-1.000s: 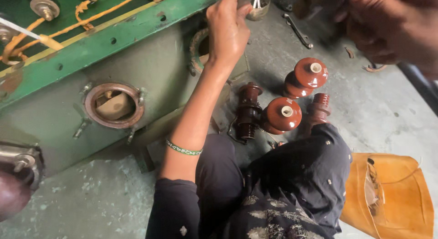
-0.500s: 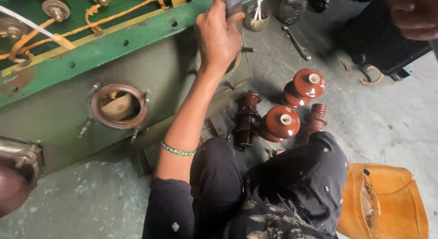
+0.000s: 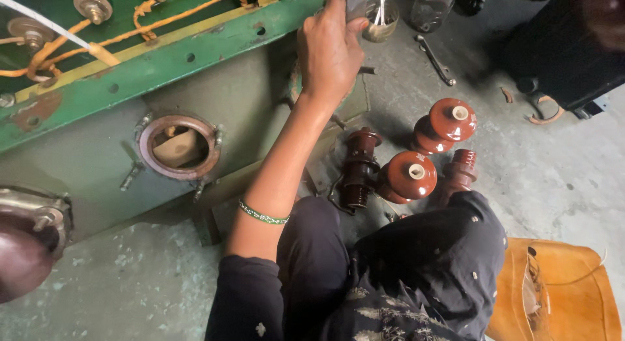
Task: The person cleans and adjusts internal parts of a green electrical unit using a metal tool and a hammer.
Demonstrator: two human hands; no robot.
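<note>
The small grey metal tool (image 3: 355, 2) sits right at the top of the left hand (image 3: 331, 51), at the far end of the fingers. Most of it is cut off by the top edge of the view, so I cannot tell what kind of tool it is. Its long side seems to point up and away from the hand. The thumb and fingers are closed around its lower end, so the hand is gripping it.

The left hand is the only hand of this person that shows. The right hand is out of view. The left arm is stretched out long and nearly straight, reaching far from the body. A green beaded band (image 3: 262, 214) goes around the arm near the dark sleeve.

Just left of the hand is the green metal rim (image 3: 195, 51) of a big grey tank (image 3: 84, 178). The hand is right beside the rim's edge. Lower and to the left of the arm is a round hole (image 3: 178, 145) in the tank wall.

To the right of the arm, on the floor, lie brown ribbed insulators (image 3: 409, 175). A spanner (image 3: 433, 59) lies on the floor, to the right of the hand.
</note>
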